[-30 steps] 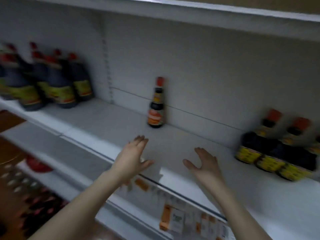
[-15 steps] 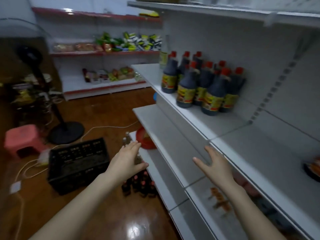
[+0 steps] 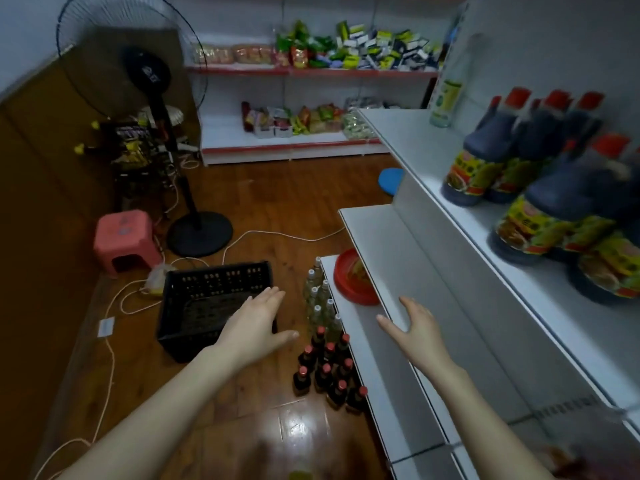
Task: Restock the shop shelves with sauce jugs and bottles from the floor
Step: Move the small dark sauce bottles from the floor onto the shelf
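Observation:
Several small dark sauce bottles with red caps (image 3: 329, 372) stand on the wooden floor beside the shelf base. Behind them stands a row of clear bottles with white caps (image 3: 319, 299). Large dark sauce jugs with red caps and yellow labels (image 3: 540, 188) stand on the upper white shelf (image 3: 433, 161) at the right. My left hand (image 3: 254, 327) hovers open above the floor, left of the bottles, holding nothing. My right hand (image 3: 414, 329) is open over the middle shelf (image 3: 408, 258), empty too.
A black plastic crate (image 3: 207, 303) sits on the floor left of the bottles. A pink stool (image 3: 124, 237), a standing fan (image 3: 152, 98) and a white cable (image 3: 277, 235) lie beyond. A red lid-like dish (image 3: 349, 282) rests on the lowest shelf. Snack shelves (image 3: 311, 71) line the back wall.
My view has swung left and down from the shelf to the floor. The floor bottles and crate have come into sight, and both empty hands have stayed spread in front of me.

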Demonstrator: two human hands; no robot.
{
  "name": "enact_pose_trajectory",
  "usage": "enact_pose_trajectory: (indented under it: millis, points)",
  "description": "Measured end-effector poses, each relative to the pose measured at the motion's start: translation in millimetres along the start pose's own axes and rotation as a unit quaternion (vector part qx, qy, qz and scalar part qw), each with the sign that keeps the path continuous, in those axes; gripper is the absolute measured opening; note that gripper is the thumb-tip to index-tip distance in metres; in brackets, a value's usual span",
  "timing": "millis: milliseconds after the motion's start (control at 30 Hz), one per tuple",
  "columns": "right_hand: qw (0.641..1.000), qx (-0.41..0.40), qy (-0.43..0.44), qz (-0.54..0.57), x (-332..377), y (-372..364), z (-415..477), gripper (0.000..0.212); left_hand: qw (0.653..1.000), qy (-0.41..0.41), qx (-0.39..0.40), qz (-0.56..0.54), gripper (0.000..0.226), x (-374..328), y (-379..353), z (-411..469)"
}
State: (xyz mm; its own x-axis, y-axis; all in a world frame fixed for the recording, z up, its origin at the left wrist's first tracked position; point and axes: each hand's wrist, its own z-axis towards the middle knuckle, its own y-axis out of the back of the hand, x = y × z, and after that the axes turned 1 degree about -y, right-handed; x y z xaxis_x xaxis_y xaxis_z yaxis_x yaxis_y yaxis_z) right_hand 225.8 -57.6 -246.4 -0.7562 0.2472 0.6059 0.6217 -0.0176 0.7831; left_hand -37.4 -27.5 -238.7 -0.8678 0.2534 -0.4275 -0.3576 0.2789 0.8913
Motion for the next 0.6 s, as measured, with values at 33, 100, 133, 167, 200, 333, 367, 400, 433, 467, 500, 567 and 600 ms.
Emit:
enact_pose_trajectory:
  millis: [33,100,133,167,200,333,367,400,433,467,500,567,600]
  points:
    - [1.000,0.006,-0.004,0.002,4.1,-5.8,15.2,0.067,1.000,0.003,0.004,-0.001,0.083,6.4,1.6,13.3]
    - [1.000,0.023,-0.013,0.000,12.1,-17.4,41.8,0.069,1.000,0.010,0.016,-0.006,0.083,18.1,4.6,34.9]
    - [0.999,0.030,-0.017,-0.001,16.4,-22.6,53.3,0.070,1.000,0.013,0.023,-0.008,0.084,24.3,5.7,43.9]
    - [0.999,0.037,-0.020,-0.003,20.2,-28.1,63.7,0.070,0.999,0.016,0.030,-0.010,0.084,31.6,6.1,52.9]
    - [0.999,0.041,-0.023,-0.004,23.6,-33.3,73.2,0.071,0.999,0.017,0.035,-0.011,0.084,39.3,5.8,61.0]
    - [0.998,0.042,-0.044,0.000,30.3,-53.7,99.8,0.067,0.997,0.014,0.077,-0.019,0.084,69.7,-2.1,92.1]
    - [0.997,0.043,-0.061,0.002,29.9,-58.1,102.6,0.068,0.995,0.011,0.094,-0.019,0.084,76.7,-5.3,100.5]
    - [0.996,0.042,-0.082,0.005,28.2,-63.4,104.4,0.070,0.994,0.006,0.110,-0.015,0.084,82.6,-8.0,108.7]
    - [0.993,0.039,-0.107,0.008,25.4,-69.0,105.3,0.071,0.992,-0.003,0.124,-0.010,0.084,88.6,-11.2,117.0]
    - [0.991,0.032,-0.131,0.013,22.2,-74.7,104.8,0.073,0.990,-0.013,0.141,-0.006,0.083,94.1,-14.6,125.3]
    - [0.987,0.023,-0.156,0.018,18.6,-81.0,103.0,0.073,0.987,-0.024,0.157,-0.004,0.083,99.3,-18.4,133.4]
    - [0.978,-0.005,-0.207,0.027,12.6,-97.6,96.1,0.072,0.982,-0.048,0.185,0.002,0.083,110.3,-27.7,149.2]
    - [0.972,-0.015,-0.231,0.031,10.5,-108.3,90.3,0.071,0.978,-0.060,0.201,0.008,0.084,116.3,-34.2,156.6]
